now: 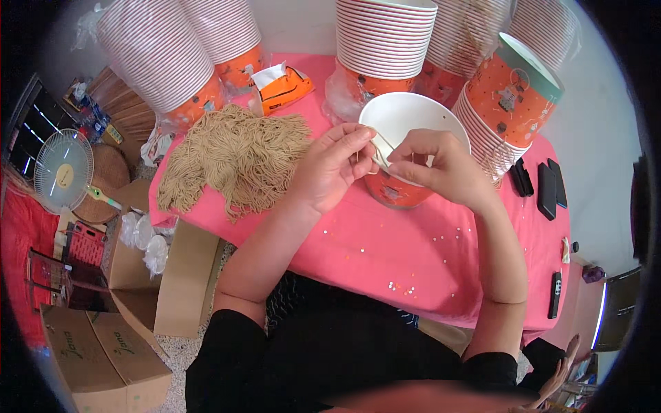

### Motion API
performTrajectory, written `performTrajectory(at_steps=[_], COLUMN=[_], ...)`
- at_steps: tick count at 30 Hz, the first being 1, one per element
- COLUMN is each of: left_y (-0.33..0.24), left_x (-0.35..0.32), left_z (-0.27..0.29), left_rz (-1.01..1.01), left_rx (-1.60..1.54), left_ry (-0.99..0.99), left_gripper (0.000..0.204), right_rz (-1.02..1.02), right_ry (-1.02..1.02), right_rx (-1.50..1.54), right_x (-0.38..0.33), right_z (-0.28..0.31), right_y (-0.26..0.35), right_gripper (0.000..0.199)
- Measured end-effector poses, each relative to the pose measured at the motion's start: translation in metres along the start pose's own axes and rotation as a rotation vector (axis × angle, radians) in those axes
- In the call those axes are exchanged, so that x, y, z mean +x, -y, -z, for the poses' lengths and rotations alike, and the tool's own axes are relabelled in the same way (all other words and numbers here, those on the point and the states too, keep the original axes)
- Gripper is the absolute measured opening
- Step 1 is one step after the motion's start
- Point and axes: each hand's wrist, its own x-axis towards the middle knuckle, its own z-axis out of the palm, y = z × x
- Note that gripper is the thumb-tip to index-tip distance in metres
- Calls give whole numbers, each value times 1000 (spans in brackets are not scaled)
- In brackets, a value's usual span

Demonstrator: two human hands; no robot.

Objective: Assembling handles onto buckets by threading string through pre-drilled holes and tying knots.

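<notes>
Cord (384, 138), thin, tan, one length: found just above the near rim of the white-lined bucket (413, 110). Left hand (334, 165), at the bucket's near left: pinched the cord between thumb and fingertips. Right hand (447, 165), over the bucket's near right rim: also appeared to pinch the cord, presumably because so thin a strand wanted fingertip control. Bucket: stood upright below the hands, probably placed centrally for easy reach from both sides.

Heap of cords (234, 155), tan: lay left of the bucket, likely kept within left-hand reach. Tissue pack (286, 89), orange: behind the heap, left of the bucket. Bucket stack (385, 38), nested, perhaps to save room: behind the bucket. Phones (546, 191), dark: right of the bucket, seemingly set aside. Paper dots (401, 288), scattered: nearer the wearer than the bucket, on the pink tablecloth (385, 244).
</notes>
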Motion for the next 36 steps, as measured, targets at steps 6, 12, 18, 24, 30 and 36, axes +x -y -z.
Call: performTrajectory(at_steps=[6,12,18,24,30,36], left_y=[2,-4,-11,-13,-15,-13], left_x=[-1,-2,-3,-1,0,-1], left_z=[-4,-12,-14,-19,-27,-23], left_rz=[-12,-72,-72,-123,-207,-207], left_rx=[-30,83,318,290,510,645], left_ry=[-29,-105,-173,-64,-78,-129], left_gripper=[17,15,16,20,17,19], right_rz=[-22,7,51,128,-18,-99], right_ry=[49,1,-72,-192,-25,73], right_rx=[48,23,3,-41,78,356], right_x=[3,0,-3,-2,1,0], right_z=[-5,-6,4,5,3,12], right_y=[2,8,9,9,3,3], right_gripper=[7,4,3,5,6,4])
